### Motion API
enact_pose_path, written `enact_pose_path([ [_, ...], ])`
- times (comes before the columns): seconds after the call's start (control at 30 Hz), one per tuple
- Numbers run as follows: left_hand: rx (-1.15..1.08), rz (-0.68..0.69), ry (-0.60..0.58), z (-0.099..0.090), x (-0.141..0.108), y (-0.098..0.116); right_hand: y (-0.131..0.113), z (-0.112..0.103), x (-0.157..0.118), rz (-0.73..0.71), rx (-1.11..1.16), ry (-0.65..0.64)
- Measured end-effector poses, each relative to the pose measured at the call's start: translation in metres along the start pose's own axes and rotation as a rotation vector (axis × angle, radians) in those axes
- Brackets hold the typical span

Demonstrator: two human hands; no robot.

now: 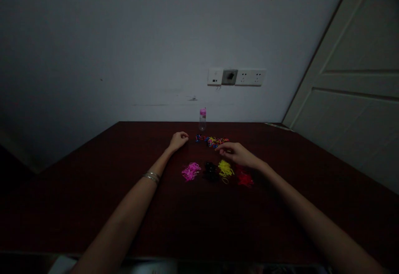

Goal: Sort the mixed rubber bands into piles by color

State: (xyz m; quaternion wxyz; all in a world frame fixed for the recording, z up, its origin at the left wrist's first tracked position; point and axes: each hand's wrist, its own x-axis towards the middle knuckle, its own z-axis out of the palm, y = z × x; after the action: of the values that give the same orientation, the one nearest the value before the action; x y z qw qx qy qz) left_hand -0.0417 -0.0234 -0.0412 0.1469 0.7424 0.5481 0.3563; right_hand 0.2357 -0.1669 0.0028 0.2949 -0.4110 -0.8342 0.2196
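My left hand (178,140) rests on the table left of a mixed heap of small colourful rubber bands (215,142). Its fingers are curled toward the thumb; whether anything sits inside them is hidden. Over the near right edge of that heap reaches my right hand (237,153), its index finger stretched out and apart from the thumb, with no band visible in it. Closer to me lie sorted piles in a row: pink bands (190,171), black bands (211,171), yellow bands (225,170) and red bands (245,178). The red pile is partly below my right wrist.
A clear bottle (202,123) with a pink top stands behind the mixed heap, near the wall. The dark reddish table (93,191) meets the wall at the back. Sockets and switches (236,77) are set in the wall. A white door (352,74) is at the right.
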Motion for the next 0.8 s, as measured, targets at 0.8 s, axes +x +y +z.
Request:
enact_pose_path([
  [0.8,-0.139,0.290,-0.424,0.014,-0.016,0.085,0.087,-0.007,0.001,0.097,-0.318,0.134],
])
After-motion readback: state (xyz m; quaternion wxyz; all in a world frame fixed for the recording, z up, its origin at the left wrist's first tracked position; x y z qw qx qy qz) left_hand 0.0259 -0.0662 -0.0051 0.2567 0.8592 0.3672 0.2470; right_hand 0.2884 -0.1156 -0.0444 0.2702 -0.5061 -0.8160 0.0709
